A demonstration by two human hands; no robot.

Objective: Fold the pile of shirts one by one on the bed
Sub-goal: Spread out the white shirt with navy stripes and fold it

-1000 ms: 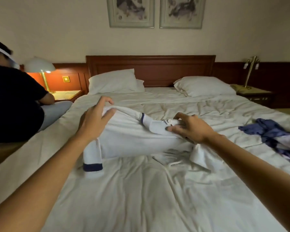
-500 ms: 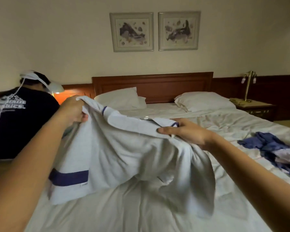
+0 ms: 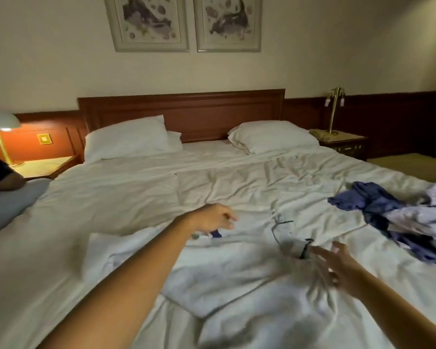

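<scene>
Sprawling white shirt (image 3: 212,278) beneath hands (image 3: 210,217) (image 3: 337,265)

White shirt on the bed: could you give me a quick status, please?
Left hand open over shirt. Right hand open, blurred. White shirt spread rumpled, unfolded. Pile lies apart, right.

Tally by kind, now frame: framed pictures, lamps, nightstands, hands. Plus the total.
Framed pictures: 2
Lamps: 2
Nightstands: 2
Hands: 2
Total: 8
</scene>
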